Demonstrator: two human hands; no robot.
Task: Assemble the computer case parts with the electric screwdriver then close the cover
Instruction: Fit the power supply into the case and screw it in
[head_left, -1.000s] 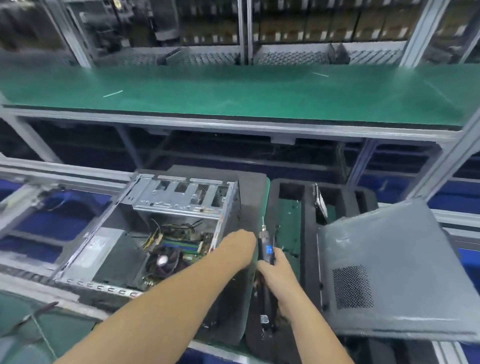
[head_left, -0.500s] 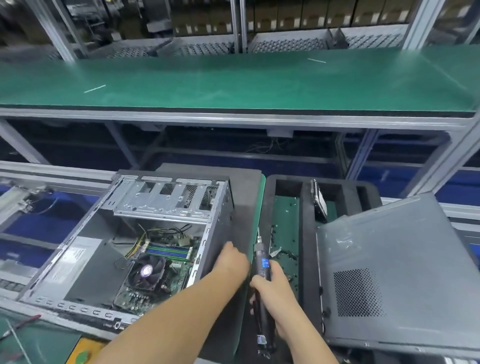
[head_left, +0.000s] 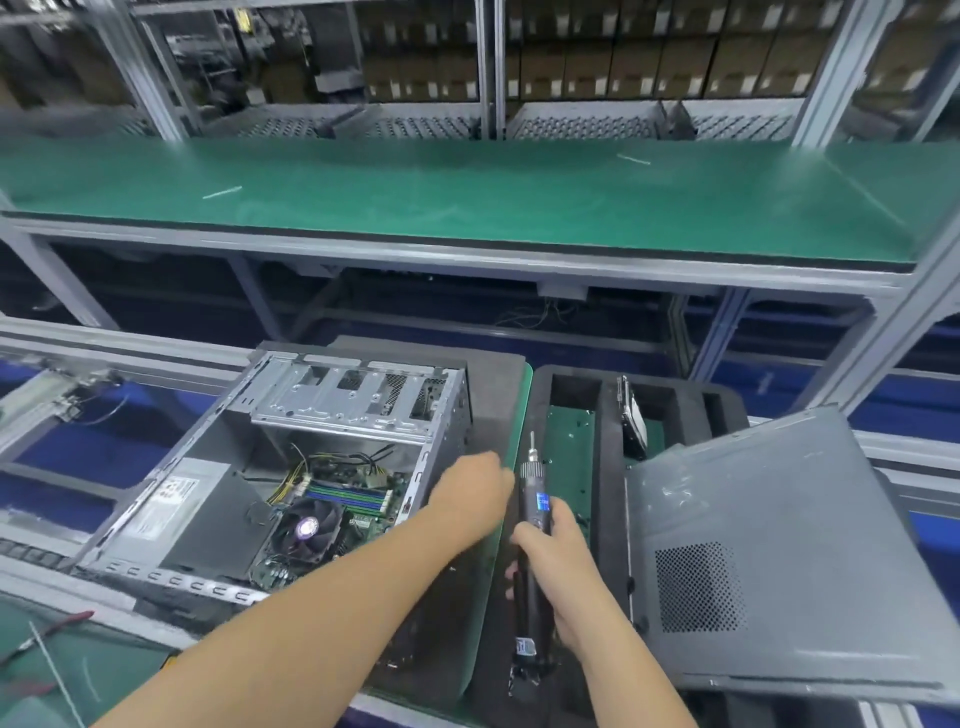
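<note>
The computer case (head_left: 270, 467) lies open on its side w/ fan and board exposed, just left of my left hand (head_left: 470, 491), which sits at the case's right wall, knuckles toward me. Can't tell if those fingers are curled on the edge or just resting; they're hidden behind the hand. My right hand (head_left: 558, 582) is wrapped around the electric screwdriver (head_left: 535, 525), fingers gripping the barrel, bit pointing away from me, tip free in the air just right of the left hand, not on any screw yet.

Risks as I judge them: bit is very close to my left hand, so a trigger press or slip could jab it. If the bit goes in tilted it may cam out and drop a screw onto the board. I can't see a screw on the tip.

The cover (head_left: 779, 545) lies tilted on the black foam tray (head_left: 608, 519) right of the driver hand, touching nothing I hold; a careless elbow could knock it off.
</note>
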